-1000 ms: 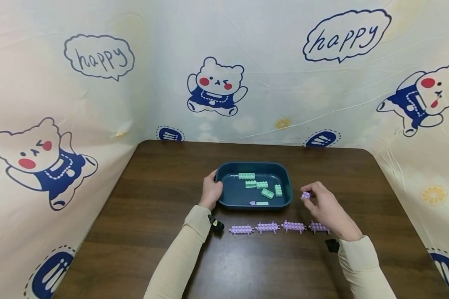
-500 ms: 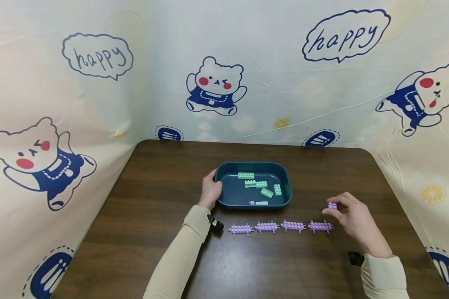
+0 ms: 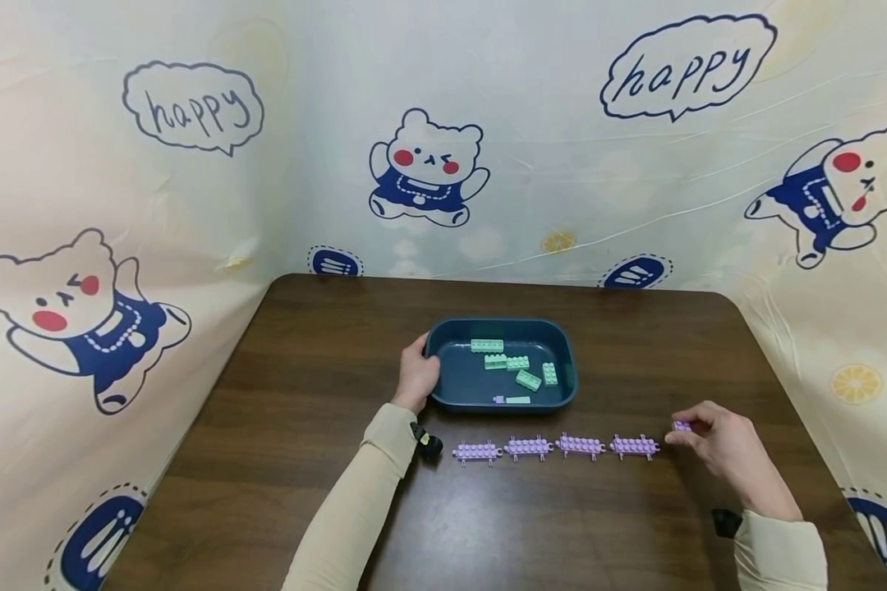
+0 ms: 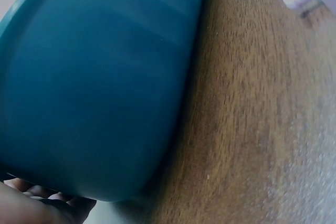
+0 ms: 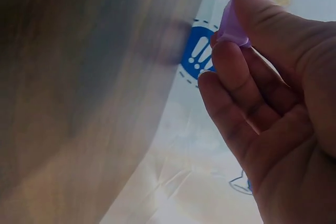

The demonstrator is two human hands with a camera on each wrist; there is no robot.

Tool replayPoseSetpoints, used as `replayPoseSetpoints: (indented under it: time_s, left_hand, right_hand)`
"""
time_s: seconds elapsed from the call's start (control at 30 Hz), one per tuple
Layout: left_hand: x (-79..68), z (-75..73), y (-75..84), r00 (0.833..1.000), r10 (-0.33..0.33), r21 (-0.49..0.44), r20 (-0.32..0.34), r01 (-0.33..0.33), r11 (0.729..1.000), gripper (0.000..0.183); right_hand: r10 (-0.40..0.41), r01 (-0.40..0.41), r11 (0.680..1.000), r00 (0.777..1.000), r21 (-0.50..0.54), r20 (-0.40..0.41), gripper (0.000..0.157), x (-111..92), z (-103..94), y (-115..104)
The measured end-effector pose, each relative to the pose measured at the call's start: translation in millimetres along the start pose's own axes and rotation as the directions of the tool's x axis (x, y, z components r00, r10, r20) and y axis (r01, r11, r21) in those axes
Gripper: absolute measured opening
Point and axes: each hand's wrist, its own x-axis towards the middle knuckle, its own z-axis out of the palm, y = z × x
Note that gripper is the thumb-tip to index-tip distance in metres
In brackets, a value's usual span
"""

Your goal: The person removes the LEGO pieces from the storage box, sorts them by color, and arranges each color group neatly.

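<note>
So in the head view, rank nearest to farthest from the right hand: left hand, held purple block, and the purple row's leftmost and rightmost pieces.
1. Purple block, in the right hand.
2. Rightmost piece, left of that hand.
3. Leftmost piece, at the opposite end.
4. Left hand, holding the tray at left.

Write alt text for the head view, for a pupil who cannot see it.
A right hand pinches a purple brick to the right of four purple studded pieces lined up on a brown table. The left hand grips the left end of a dark teal tray holding green bricks.
</note>
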Motion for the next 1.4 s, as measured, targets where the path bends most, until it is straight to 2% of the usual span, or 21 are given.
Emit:
replayPoseSetpoints:
  time_s: [0.2,0.37,0.7,0.93,1.4]
  left_hand:
    - [-1.5,-0.5,1.5,1.000,0.010,-0.004,-0.005,-0.010,1.000,0.055]
    - [-1.5,0.0,2.3,1.000,0.005,-0.003,-0.007,-0.005,1.000,0.055]
    - [-1.6,0.3,3.7,1.000,0.017,-0.007,-0.004,-0.018,1.000,0.054]
    - [-2.3,-0.3,2.9,1.000,-0.002,0.003,0.003,0.002,1.000,0.054]
    - [-0.7,-0.4,0.8,1.000,0.001,0.003,0.000,-0.001,1.000,0.056]
  right_hand:
    - [-0.029,0.029,0.999,1.000,-0.015,0.006,0.022,-4.6,6.5,8.4]
    - [-0.043,0.045,0.999,0.998,-0.029,0.053,0.020,-8.2,11.3,12.5]
    - [-0.015,0.016,1.000,0.987,-0.009,0.157,0.017,-8.5,16.3,13.3]
    - [0.045,-0.044,0.999,0.971,-0.010,0.235,0.016,-9.5,16.6,11.8]
    - [0.033,-0.029,0.999,0.973,-0.024,0.230,0.015,-11.5,24.4,15.0]
